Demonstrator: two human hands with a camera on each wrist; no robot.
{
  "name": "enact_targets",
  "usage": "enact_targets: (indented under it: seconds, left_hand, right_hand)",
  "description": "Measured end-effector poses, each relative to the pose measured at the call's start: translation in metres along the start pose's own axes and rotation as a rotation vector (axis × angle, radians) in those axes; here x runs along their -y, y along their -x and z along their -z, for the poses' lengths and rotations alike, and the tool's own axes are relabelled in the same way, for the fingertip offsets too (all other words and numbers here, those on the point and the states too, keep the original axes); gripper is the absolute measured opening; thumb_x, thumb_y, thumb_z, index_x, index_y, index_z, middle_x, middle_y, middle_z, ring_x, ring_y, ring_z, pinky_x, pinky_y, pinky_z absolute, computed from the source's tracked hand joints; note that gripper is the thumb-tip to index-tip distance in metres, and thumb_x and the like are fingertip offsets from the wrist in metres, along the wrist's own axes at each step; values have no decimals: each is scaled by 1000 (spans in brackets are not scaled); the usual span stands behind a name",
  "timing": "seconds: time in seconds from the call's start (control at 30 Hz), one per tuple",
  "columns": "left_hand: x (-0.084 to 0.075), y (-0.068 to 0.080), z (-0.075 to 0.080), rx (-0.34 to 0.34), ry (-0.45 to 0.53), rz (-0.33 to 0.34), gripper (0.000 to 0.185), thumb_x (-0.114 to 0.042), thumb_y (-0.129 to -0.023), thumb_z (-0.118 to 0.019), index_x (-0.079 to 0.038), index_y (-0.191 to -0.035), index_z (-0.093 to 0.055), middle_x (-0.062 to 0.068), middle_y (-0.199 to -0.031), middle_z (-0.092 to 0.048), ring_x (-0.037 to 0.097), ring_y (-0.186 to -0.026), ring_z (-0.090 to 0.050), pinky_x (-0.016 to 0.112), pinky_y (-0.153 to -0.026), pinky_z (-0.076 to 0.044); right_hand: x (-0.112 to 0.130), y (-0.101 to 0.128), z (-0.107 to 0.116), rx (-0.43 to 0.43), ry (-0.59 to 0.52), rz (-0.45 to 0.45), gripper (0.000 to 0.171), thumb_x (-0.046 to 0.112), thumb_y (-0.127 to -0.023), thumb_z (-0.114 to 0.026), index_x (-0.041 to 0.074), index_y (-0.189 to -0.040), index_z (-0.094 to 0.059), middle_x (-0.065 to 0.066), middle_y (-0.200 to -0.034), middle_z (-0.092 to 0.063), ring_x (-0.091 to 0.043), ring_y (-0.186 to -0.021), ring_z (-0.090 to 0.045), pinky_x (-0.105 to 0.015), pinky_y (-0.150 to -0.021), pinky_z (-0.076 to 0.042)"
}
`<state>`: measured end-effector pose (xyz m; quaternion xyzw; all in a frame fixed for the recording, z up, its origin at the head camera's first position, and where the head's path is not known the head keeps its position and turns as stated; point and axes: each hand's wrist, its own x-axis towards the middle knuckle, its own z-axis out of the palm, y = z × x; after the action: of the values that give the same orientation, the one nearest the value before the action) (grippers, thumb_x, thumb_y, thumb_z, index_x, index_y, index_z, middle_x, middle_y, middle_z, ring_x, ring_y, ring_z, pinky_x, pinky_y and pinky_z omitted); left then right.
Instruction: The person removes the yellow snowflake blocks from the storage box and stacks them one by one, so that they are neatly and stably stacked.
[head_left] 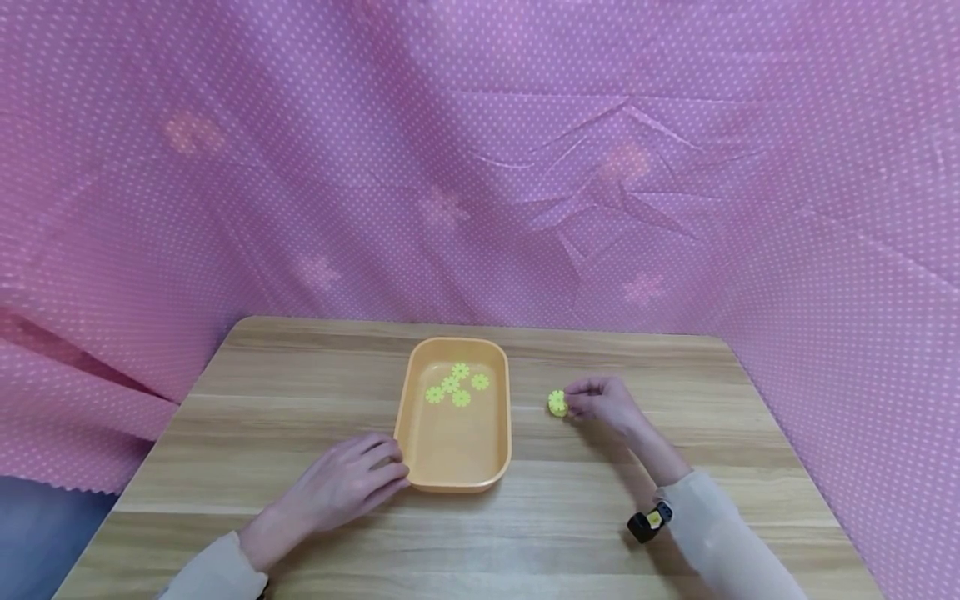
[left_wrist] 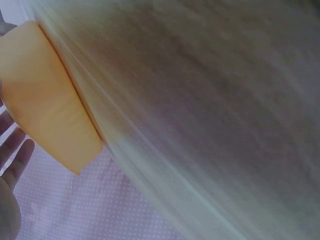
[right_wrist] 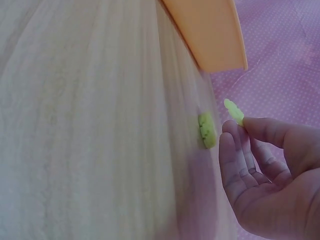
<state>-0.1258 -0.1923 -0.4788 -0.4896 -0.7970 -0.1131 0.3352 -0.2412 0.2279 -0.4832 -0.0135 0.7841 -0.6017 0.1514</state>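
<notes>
Pinching a small yellow-green flower-shaped plastic disc between thumb and fingertips, my right hand holds it just above the pale wood-grain tabletop, to the right of the shallow orange plastic tray. The fingers are curled in around the piece, the rest of the hand relaxed. A second disc of the same kind lies flat on the wood directly beneath, so I judge the held one is being taken off a little stack there. Five more flower discs sit scattered on the tray's smooth floor toward its far end.

My left hand rests palm down on the table with fingers straight and loose, their tips touching the tray's near left corner, gripping nothing; I take it that this steadies the light tray. The tray has rounded corners and a glossy, low wall. Pink dotted cloth, creased and soft, hangs behind and around the table.
</notes>
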Motion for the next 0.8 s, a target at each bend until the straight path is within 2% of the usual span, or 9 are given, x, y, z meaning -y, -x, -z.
enact_targets:
  seconds: [0.4,0.8]
  left_hand:
    - [0,1,1,8,-7,-1,11,-28,-88,-69,-18,-90,-71,-1,-93,-67,18,-95,-64,34,-82,-58]
    - [0,1,-1,5,-8,-6,12,-29,-87,-69,-18,-91,-71,-1,-93,-67,19,-95,-64,35,-85,-58]
  right_hand:
    - [-12,-5,0,9,-28,-30,32,4,-89,-65,-15,-114,-60,-10,-88,-73,-15,-72,-70,-29,-70,-62]
    - [-17,-9,0,-22,7,-58,29,5,-89,-66,-12,-113,-62,-8,-86,-74,-12,-70,-70,-27,-68,-62]
